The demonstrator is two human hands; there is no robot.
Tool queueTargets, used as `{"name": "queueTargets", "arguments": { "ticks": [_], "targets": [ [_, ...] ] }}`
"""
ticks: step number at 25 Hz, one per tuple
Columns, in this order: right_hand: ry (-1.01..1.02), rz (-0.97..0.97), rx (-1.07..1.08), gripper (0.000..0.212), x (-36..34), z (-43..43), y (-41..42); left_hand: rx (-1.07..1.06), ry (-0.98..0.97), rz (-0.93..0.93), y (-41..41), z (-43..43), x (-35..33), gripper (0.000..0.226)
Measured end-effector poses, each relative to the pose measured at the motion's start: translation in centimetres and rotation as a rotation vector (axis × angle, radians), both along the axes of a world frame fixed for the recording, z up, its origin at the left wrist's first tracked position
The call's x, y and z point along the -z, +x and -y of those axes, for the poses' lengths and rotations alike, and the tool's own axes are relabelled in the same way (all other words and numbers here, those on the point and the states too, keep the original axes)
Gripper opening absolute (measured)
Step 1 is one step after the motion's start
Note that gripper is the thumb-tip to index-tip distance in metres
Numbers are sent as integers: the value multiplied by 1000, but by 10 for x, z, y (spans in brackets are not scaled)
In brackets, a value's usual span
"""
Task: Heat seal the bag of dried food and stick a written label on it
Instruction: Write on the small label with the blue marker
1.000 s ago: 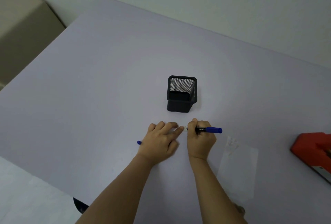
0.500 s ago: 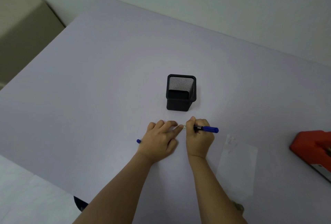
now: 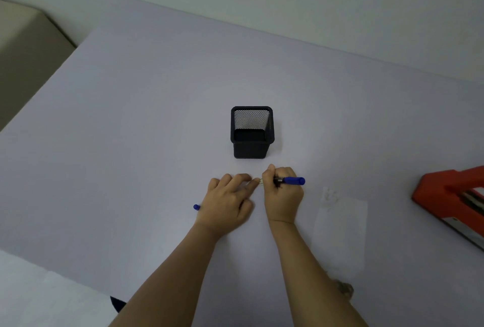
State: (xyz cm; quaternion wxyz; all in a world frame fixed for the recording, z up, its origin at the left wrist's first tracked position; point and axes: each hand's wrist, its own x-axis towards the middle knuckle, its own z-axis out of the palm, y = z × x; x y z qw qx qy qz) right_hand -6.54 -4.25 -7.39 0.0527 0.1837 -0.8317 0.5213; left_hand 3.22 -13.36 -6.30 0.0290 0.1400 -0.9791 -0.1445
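So the right hand (image 3: 281, 193) is curled around the pen (image 3: 290, 180). The pen lies left-right, blue end pointing right, tip in by the left hand (image 3: 227, 203) fingertips. Left hand's flat, fingers straight on the table (image 3: 131, 143), probably pinning the label, which I can't really make out. Key bit: the clear bag (image 3: 340, 227) sits just right of the right hand, long side running near-far, with the red heat sealer (image 3: 450, 195) further right. So I'd say the right hand's nearer for sticking.
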Motion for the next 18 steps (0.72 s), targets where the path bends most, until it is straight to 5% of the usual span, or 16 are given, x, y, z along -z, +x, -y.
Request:
{"name": "queueTargets", "arguments": {
  "ticks": [18],
  "targets": [
    [-7,-18,6,36,-4,-1,0,5,-4,-35,0,-1,1,45]
  ]
}}
